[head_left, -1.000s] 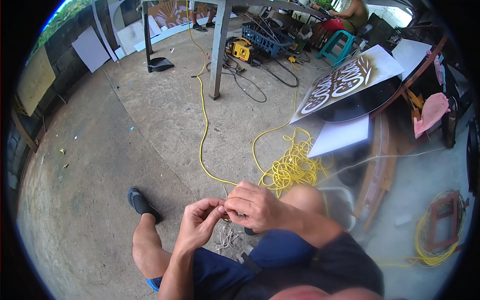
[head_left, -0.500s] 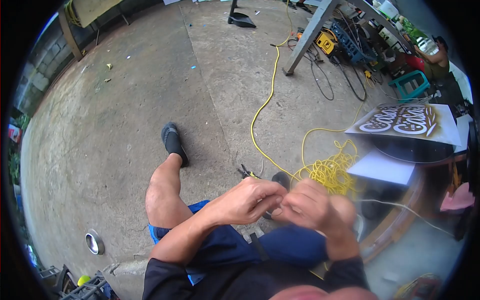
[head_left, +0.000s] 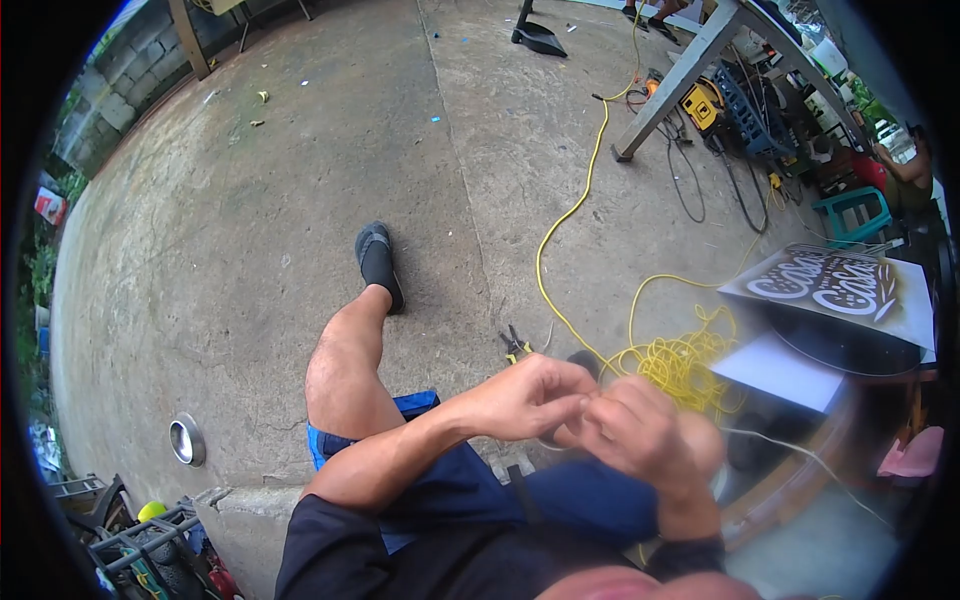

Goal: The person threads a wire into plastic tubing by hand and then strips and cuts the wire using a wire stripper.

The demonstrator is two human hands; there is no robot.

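My left hand (head_left: 535, 398) and my right hand (head_left: 632, 425) meet fingertip to fingertip above my lap. Both are closed in a pinch, and whatever lies between the fingers is too small to make out. Just beyond them on the concrete floor lie pliers with yellow and black handles (head_left: 516, 345). A tangled heap of yellow cable (head_left: 685, 365) rests past my right hand, and one strand of it runs away across the floor.
A metal bowl (head_left: 187, 440) sits at the left. Right of me are a lettered sign (head_left: 835, 290), a white panel (head_left: 780, 372) and a teal stool (head_left: 855, 215). A table leg (head_left: 675, 90), a yellow machine (head_left: 702, 105) and a dustpan (head_left: 540, 39) stand farther off. Another person sits at the far right.
The view has swung left and down, bringing the pliers and bowl into sight. My hands have stayed together at the fingertips and appear farther right in the view.
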